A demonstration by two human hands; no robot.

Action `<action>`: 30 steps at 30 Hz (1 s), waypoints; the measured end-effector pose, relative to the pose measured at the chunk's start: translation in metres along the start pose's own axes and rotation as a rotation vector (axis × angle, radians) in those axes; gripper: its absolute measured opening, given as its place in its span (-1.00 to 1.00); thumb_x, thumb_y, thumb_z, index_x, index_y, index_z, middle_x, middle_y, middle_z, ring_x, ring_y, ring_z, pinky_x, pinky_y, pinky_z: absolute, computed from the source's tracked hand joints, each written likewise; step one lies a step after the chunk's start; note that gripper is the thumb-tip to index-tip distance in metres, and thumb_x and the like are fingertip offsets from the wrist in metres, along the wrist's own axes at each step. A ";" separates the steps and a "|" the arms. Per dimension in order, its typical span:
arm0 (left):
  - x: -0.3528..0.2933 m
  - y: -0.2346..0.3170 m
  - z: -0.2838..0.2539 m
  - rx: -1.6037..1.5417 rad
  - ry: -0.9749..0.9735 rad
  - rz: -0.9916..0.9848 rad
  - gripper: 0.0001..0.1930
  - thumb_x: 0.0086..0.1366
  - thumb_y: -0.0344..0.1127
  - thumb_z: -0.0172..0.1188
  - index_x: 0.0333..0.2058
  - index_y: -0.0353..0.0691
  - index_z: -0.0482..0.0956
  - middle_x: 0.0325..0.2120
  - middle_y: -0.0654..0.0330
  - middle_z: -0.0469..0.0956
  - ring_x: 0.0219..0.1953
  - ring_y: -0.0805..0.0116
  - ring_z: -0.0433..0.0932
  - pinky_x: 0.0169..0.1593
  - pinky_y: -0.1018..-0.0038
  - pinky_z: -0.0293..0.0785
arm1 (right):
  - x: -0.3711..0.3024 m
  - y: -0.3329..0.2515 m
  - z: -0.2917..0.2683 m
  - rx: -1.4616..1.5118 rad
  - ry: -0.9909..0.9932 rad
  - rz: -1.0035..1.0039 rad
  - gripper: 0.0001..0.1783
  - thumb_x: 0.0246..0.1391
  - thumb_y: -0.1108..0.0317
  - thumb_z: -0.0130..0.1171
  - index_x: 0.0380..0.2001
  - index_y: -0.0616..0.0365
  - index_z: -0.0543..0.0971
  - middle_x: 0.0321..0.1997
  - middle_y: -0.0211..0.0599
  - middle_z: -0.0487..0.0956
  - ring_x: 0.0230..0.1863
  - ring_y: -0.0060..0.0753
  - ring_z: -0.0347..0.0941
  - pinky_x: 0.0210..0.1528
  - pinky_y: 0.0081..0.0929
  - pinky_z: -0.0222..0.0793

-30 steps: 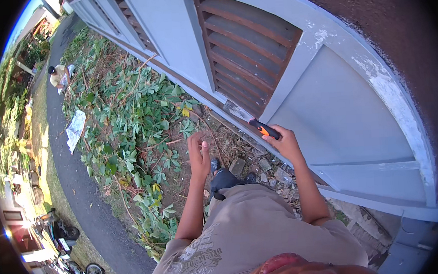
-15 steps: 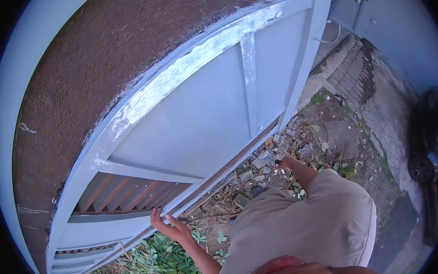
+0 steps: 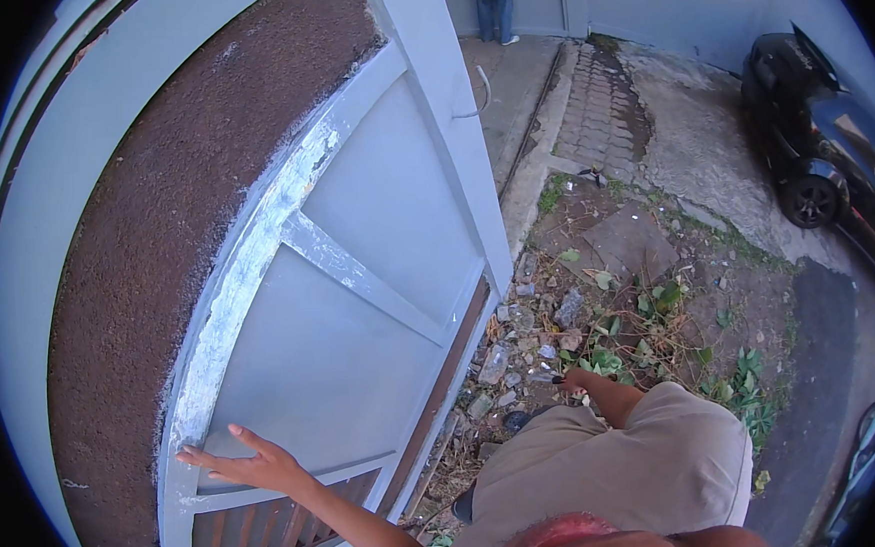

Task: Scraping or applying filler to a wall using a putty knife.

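My left hand (image 3: 249, 469) reaches across the pale blue-grey gate (image 3: 364, 218), fingers spread. Its fingertips are at the curved rail (image 3: 208, 373), where whitish, patchy paint shows, just above a slatted opening (image 3: 273, 529). Down by my thigh, my right hand (image 3: 576, 379) is closed around a small tool (image 3: 558, 379). Only a dark end and what looks like a thin greyish blade show, so its exact kind is unclear. Rough brown sheeting (image 3: 191, 178) fills the gate above the rail.
Stones and rubble (image 3: 493, 362) lie along the gate's foot, with leafy cuttings (image 3: 651, 321) beside them. A black car (image 3: 810, 140) is parked at the right. Far off, a person in jeans (image 3: 495, 9) stands by a wall. A ground rail (image 3: 528, 118) runs beyond the gate.
My left hand has moved from the gate's lower edge up and left to the curved rail. The view has shifted, showing more of the car and the far person. My right hand stays low, still closed.
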State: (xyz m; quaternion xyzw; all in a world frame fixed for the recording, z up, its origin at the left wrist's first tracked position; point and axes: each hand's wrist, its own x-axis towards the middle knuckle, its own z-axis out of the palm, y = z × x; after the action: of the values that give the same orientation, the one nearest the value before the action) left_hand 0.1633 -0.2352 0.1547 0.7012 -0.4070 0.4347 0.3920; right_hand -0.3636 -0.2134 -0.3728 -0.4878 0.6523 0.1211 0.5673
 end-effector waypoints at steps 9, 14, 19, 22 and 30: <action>0.006 -0.002 -0.027 -0.046 0.021 0.021 -0.18 0.46 0.14 0.06 0.48 -0.15 -0.01 0.47 -0.06 0.06 0.48 -0.07 0.09 0.47 -0.11 -0.01 | 0.000 0.044 -0.018 -0.004 -0.007 0.175 -0.40 0.15 -0.17 0.18 -0.50 0.25 0.63 -0.62 -0.28 0.58 -0.65 -0.41 0.47 -0.56 -0.39 0.44; 0.003 -0.021 -0.049 0.025 0.019 -0.013 -0.19 0.47 0.09 0.07 0.48 -0.19 -0.02 0.45 -0.09 0.09 0.45 -0.05 0.17 0.46 0.00 0.08 | 0.022 -0.017 -0.033 0.040 0.082 0.065 -0.42 0.09 -0.16 0.20 -0.36 0.27 0.68 -0.49 -0.11 0.66 -0.49 -0.24 0.62 -0.38 -0.20 0.54; 0.014 -0.001 -0.044 -0.122 -0.079 -0.059 -0.19 0.43 -0.12 0.16 0.48 -0.22 -0.05 0.46 -0.06 0.09 0.42 0.03 0.27 0.46 -0.17 -0.22 | 0.042 -0.056 -0.039 -0.096 0.297 -0.286 -0.31 -0.01 -0.18 0.26 -0.10 0.30 0.65 -0.20 0.20 0.67 -0.09 0.21 0.61 -0.05 -0.10 0.51; 0.014 -0.006 -0.046 -0.031 -0.115 -0.091 -0.18 0.41 -0.13 0.17 0.48 -0.23 -0.05 0.48 -0.06 0.05 0.42 0.02 0.26 0.46 -0.19 -0.24 | 0.031 -0.083 -0.034 -0.118 0.228 -0.269 -0.30 0.00 -0.19 0.25 -0.06 0.26 0.64 -0.14 0.21 0.66 -0.04 0.20 0.60 -0.04 -0.10 0.51; 0.015 -0.012 -0.054 -0.099 -0.172 -0.081 -0.18 0.40 -0.15 0.20 0.48 -0.19 -0.03 0.49 -0.02 0.03 0.44 0.05 0.24 0.47 -0.14 -0.21 | 0.076 -0.033 -0.004 -0.332 0.101 -0.282 -0.30 -0.03 -0.17 0.34 -0.08 0.29 0.61 -0.36 -0.02 0.67 -0.45 -0.15 0.64 -0.37 -0.24 0.58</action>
State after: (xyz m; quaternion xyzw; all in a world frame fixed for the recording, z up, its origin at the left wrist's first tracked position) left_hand 0.1626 -0.1859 0.1837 0.7315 -0.4315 0.3362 0.4070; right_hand -0.3315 -0.2702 -0.4235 -0.6664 0.5763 0.1214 0.4571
